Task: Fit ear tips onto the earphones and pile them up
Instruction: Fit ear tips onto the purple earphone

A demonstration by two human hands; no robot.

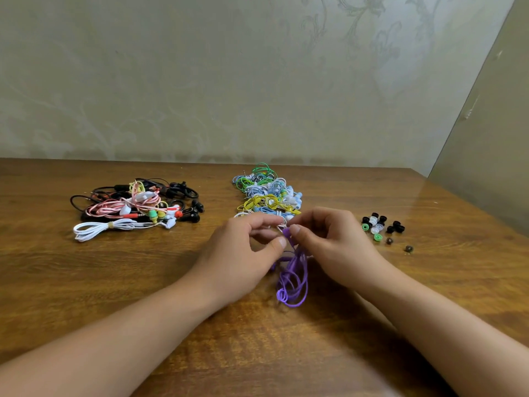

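Hands meet above the middle of the wooden table (pixel 286 353). Left hand (pixel 240 250) and right hand (pixel 329 239) both pinch the upper end of one purple earphone set (pixel 293 279) between thumb and curled fingers; its coiled cable hangs between the wrists toward 6 o'clock and reaches the tabletop. Whether an ear tip sits between the fingertips cannot be told.

At 12 o'clock, just beyond the fingers, lies a pile of bundled earphones (pixel 266 193) in blue, green, yellow and white; count not legible. At 3 o'clock, apart from the right hand, lies a cluster of loose ear tips (pixel 382 226), roughly fifteen, in black, white and green. At 10 o'clock, well apart, lies a second earphone heap (pixel 134 207) in black, pink, white and red.
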